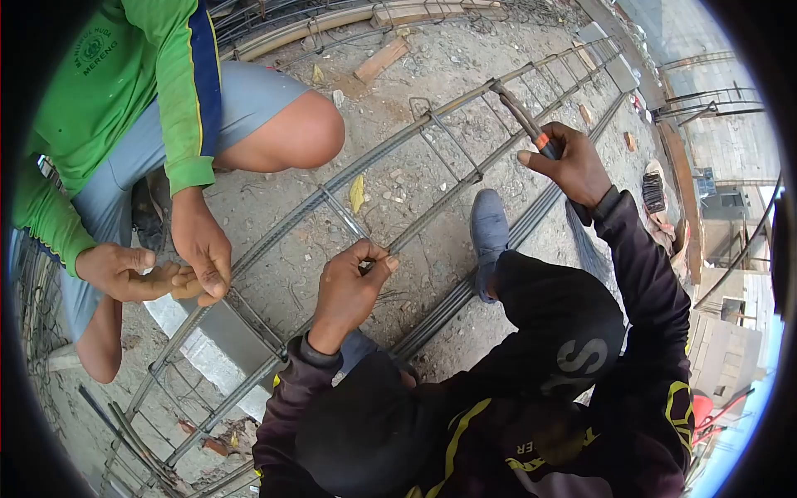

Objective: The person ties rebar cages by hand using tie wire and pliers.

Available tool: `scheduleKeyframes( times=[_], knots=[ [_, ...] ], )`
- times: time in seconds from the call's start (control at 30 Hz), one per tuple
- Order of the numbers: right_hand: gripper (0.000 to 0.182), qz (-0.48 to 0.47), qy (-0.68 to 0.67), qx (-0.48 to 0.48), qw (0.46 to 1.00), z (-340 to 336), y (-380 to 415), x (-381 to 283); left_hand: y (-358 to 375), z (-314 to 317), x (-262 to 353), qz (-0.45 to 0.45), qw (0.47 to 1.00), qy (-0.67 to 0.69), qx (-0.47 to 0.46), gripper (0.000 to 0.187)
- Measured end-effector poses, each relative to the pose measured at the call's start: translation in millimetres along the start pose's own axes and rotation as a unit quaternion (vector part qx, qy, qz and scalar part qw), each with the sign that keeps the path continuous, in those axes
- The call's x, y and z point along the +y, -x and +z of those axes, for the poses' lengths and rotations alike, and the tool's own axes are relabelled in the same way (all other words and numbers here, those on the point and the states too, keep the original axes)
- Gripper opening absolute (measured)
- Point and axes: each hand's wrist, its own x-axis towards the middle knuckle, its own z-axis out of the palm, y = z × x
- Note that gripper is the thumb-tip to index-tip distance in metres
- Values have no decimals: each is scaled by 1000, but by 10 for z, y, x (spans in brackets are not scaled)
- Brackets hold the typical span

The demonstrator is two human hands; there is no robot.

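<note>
My left hand [350,282] is closed around the near long bar of a rebar cage [432,207], its thumb and fingertips at the crossing with a stirrup [344,212]. In my right hand [577,166] is a pair of pincers [521,114] with orange and black handles, held by the handle end. The pincers' jaws overlap the far bar of the cage, and my right thumb sticks out to the side. Square wire stirrups join the cage's long bars at intervals.
Across the cage at left, a person in a green shirt crouches, both hands [170,270] at the far bar. A concrete block [220,344] lies under the cage. Loose bars [440,311] run past my shoe [490,220]. Wood pieces [382,58] lie on the dirt.
</note>
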Motion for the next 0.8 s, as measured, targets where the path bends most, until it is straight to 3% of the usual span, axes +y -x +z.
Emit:
scheduleKeyframes(
  times=[0.17, 0.23, 0.43, 0.47, 0.57, 0.63, 0.7, 0.8],
  knots=[
    [59, -41, 179, -10, 983, 152, -141, 88, 28, -36, -31, -6, 1000, 11, 7, 21],
    [63, -17, 207, -24, 978, 302, -331, 196, 63, -30, -5, 0, 1000, -3, 14, 20],
    [65, -99, 174, 38, 979, 808, -731, 459, 116, 15, -6, 52, 998, 2, 20, 16],
    [68, -88, 177, 27, 980, 858, -776, 484, 121, -15, 1, 9, 1000, -23, 7, 21],
    [62, -95, 140, 59, 984, 957, -822, 507, 113, 6, -55, 36, 999, -11, 5, 21],
    [57, -127, 107, 75, 983, 1025, -850, 542, 166, 27, 124, -27, 997, -74, 12, 23],
    [59, -119, 78, 41, 989, 1044, -901, 571, 133, 67, -79, 73, 996, -25, 33, 24],
    [58, -160, 87, 55, 982, 986, -917, 635, 169, 72, 23, 7, 999, 13, 38, 23]
  ],
)
